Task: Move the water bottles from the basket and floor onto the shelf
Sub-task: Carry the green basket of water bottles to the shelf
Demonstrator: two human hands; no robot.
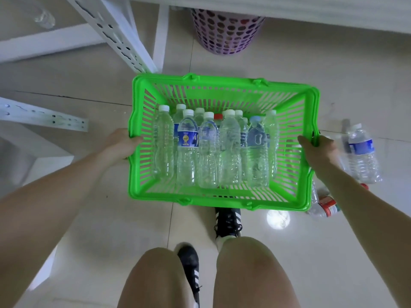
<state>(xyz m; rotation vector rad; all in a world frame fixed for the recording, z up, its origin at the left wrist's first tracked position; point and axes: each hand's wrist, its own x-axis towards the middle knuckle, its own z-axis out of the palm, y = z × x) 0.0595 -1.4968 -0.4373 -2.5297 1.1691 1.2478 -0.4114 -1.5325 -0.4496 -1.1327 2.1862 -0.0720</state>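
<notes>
A bright green slatted basket (222,202) is held in front of me above the tiled floor. Several clear water bottles (208,150) stand packed upright inside it, most with white caps, one red, one blue. My left hand (121,144) grips the basket's left rim and my right hand (318,151) grips its right rim. On the floor at the right, one blue-labelled bottle (362,153) stands and a red-labelled bottle (325,206) lies on its side. The white metal shelf (115,30) rises at the upper left, its board (289,10) across the top.
A purple perforated bin (224,30) stands on the floor under the shelf board, behind the basket. A white shelf rail (44,117) juts in at the left. My legs and black shoes (228,222) are below the basket. A clear bottle (43,16) lies at the top left.
</notes>
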